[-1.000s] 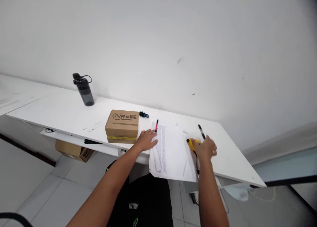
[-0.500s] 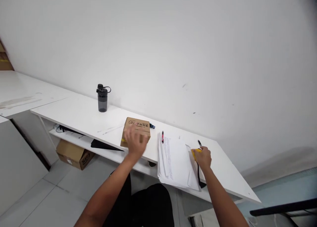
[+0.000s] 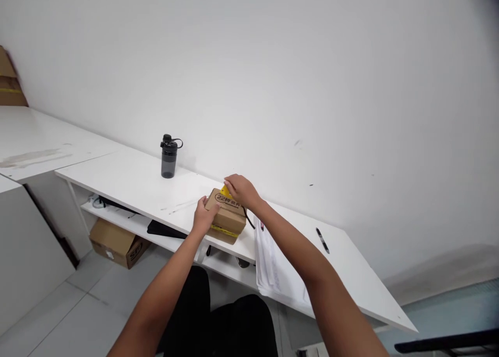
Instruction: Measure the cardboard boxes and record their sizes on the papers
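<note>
A small brown cardboard box (image 3: 230,219) with yellow tape stands on the white desk (image 3: 132,183). My left hand (image 3: 203,216) grips the box's left side, fingers curled against it. My right hand (image 3: 240,189) reaches across over the box's top and is closed on a yellow tool (image 3: 225,192) with a black strap hanging from it. My right forearm crosses above a stack of white papers (image 3: 278,274) that overhangs the desk's front edge.
A dark water bottle (image 3: 169,157) stands near the wall. A black pen (image 3: 323,240) lies right of the papers. Under the desk are a shelf with a dark flat object (image 3: 166,229) and a cardboard box (image 3: 117,242) on the floor. More boxes (image 3: 10,81) sit far left.
My right hand lifted the yellow tool from beside the papers and carried it left over the box. My left hand moved from the papers to the box's side.
</note>
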Available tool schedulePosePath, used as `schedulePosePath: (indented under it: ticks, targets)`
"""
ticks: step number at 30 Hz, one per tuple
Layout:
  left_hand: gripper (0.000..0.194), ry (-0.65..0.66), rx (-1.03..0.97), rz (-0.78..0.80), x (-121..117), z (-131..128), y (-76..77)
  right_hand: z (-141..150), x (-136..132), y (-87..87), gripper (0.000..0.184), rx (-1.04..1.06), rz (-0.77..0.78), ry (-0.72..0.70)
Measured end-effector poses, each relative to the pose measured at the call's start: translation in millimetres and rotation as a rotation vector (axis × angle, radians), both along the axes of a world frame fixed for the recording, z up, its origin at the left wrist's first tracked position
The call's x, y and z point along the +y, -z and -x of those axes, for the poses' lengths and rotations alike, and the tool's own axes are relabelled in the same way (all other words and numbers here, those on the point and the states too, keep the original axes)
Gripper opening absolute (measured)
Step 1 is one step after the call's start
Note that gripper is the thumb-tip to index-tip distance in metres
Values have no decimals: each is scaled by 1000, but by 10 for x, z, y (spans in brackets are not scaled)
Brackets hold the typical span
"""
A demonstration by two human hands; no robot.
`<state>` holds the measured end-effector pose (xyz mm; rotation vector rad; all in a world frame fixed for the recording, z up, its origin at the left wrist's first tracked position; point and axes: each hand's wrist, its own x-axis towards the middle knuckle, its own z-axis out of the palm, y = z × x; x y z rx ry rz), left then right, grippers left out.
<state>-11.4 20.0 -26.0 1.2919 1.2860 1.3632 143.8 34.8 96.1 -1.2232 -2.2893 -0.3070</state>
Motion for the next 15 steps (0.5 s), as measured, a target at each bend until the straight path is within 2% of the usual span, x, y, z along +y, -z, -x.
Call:
schedulePosePath:
  ticks: [3, 6, 10, 15]
  targets:
    - [71, 1, 16, 8, -17, 5, -40, 325, 161, 101, 42, -221, 10, 45]
    - [69, 25, 5, -7, -30, 4, -34, 461, 222, 227, 37, -276, 19, 18]
    - [60, 52, -6, -58, -46, 3, 9, 444, 207, 293, 40, -228, 16, 24]
    - [56, 42, 12, -121, -85, 9, 17, 394, 181, 223, 37, -342, 69, 52]
